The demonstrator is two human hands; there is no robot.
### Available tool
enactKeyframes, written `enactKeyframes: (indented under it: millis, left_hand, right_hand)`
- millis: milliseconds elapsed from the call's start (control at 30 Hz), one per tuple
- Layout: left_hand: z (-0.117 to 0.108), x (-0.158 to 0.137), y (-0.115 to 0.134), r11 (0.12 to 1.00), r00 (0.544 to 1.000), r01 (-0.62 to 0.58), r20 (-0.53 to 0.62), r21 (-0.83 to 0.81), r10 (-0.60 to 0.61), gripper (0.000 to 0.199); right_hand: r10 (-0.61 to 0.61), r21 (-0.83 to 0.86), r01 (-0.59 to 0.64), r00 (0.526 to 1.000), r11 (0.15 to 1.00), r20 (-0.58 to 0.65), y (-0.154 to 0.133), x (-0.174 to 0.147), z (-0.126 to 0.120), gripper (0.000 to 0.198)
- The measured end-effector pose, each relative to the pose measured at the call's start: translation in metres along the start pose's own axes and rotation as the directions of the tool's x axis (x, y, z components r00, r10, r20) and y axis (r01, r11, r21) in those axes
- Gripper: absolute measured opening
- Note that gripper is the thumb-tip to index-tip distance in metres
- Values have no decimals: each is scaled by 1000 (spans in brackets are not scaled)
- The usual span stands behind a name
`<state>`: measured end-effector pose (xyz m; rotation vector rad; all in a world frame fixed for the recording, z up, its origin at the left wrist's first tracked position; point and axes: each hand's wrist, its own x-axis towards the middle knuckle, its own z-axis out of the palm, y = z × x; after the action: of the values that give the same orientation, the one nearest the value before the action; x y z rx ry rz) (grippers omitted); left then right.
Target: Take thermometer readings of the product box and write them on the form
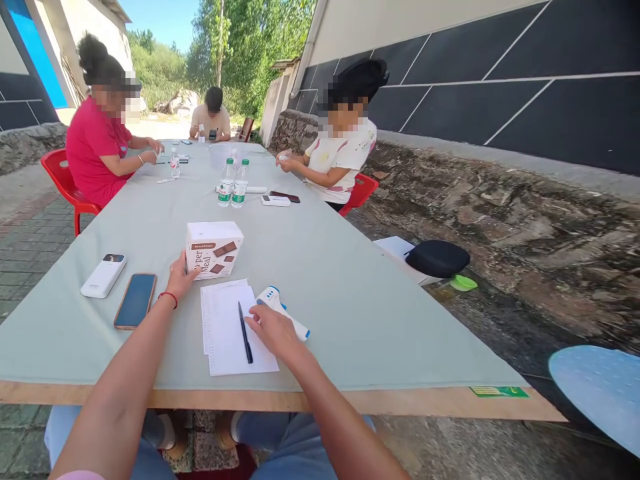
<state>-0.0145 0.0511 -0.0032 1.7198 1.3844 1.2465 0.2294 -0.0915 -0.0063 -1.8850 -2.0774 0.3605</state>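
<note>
My left hand (180, 277) grips the lower left side of a white carton (215, 250) with brown chocolate pictures. Its thumb lies across the front face, and the other fingers are mostly hidden at the side. My right hand (274, 328) hovers or rests over the right edge of some white paper sheets (225, 347), fingers slightly bent and apart, with nothing visible in it. A black pen (245, 333) lies on the paper just left of these fingers. Partly behind the right hand is a white and blue handheld device, like a forehead thermometer (273, 298).
Left of the carton lie a phone (135, 301) and a white power bank (104, 276). Farther up the table (380, 333) stand green-capped water bottles (241, 183), near another power bank (275, 201). Three people sit around the table. A blue stool (600, 393) is at right.
</note>
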Motion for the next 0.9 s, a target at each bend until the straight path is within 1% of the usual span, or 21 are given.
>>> enactKeyframes:
  millis: [33, 100, 133, 200, 233, 267, 300, 333, 367, 400, 433, 500, 533, 567, 600, 633, 700, 733, 833, 900]
  left_hand:
    - [-1, -1, -1, 999, 1000, 0, 9, 48, 0, 53]
    - [-2, -5, -4, 991, 1000, 26, -13, 134, -24, 47]
    - [-3, -9, -4, 983, 997, 55, -56, 174, -46, 46]
    - [-2, -21, -5, 963, 985, 124, -144, 239, -91, 46]
    - [-2, -29, -4, 953, 980, 149, -165, 265, -107, 46]
    - [0, -38, -2, 944, 980, 160, -160, 288, -117, 45]
    - [1, -48, 0, 938, 986, 149, -117, 313, -117, 43]
    - [4, -59, 2, 934, 993, 121, -52, 337, -110, 39]
    - [6, -70, 5, 930, 994, 86, 28, 358, -103, 34]
    - [9, -81, 8, 923, 989, 49, 109, 382, -98, 30]
    - [11, -91, 11, 913, 983, 4, 165, 408, -78, 26]
    - [16, -107, 16, 889, 976, -67, 215, 453, -36, 22]
    - [17, -113, 18, 878, 974, -92, 225, 470, -19, 21]
    - [19, -117, 20, 866, 973, -116, 229, 487, 2, 20]
    - [19, -120, 21, 854, 973, -140, 230, 501, 24, 19]
    - [20, -122, 21, 842, 972, -162, 228, 515, 48, 18]
    - [21, -124, 22, 823, 972, -191, 220, 536, 82, 16]
    - [21, -124, 23, 818, 972, -195, 217, 541, 88, 15]
    - [21, -124, 24, 816, 972, -194, 217, 544, 86, 14]
    - [21, -124, 25, 816, 970, -200, 225, 542, 88, 14]
  right_hand:
    - [30, -2, -30, 999, 1000, 43, -6, 3, 3, 13]
    - [75, -40, -73, 995, 997, 70, -15, 9, 9, 10]
    - [84, -57, -81, 994, 995, 64, -17, 12, 13, 11]
    - [81, -47, -79, 996, 996, 40, -17, 14, 18, 18]
    - [70, -9, -70, 997, 998, 23, -15, 14, 20, 24]
    - [51, 60, -51, 999, 997, -5, -12, 14, 21, 29]
    - [23, 160, -16, 999, 987, -47, -9, 14, 23, 32]
    - [-5, 283, 34, 995, 958, -99, -7, 13, 25, 33]
    - [-23, 416, 87, 987, 905, -156, -6, 13, 27, 32]
    - [-19, 548, 130, 979, 826, -204, -5, 12, 29, 32]
    - [8, 670, 154, 973, 726, -232, -6, 13, 32, 32]
    - [78, 849, 153, 972, 506, -221, -10, 15, 38, 32]
    - [103, 901, 145, 974, 410, -203, -13, 16, 41, 33]
    - [117, 930, 142, 974, 339, -192, -16, 18, 44, 34]
    - [120, 942, 148, 974, 300, -191, -19, 20, 46, 37]
    - [122, 945, 156, 973, 287, -198, -22, 21, 48, 37]
    - [139, 946, 147, 971, 289, -193, -26, 23, 50, 29]
    - [148, 951, 127, 974, 283, -174, -28, 23, 50, 28]
    - [165, 968, 57, 981, 245, -99, -33, 21, 53, 37]
    - [197, 965, 13, 978, 263, -67, -34, 19, 54, 35]
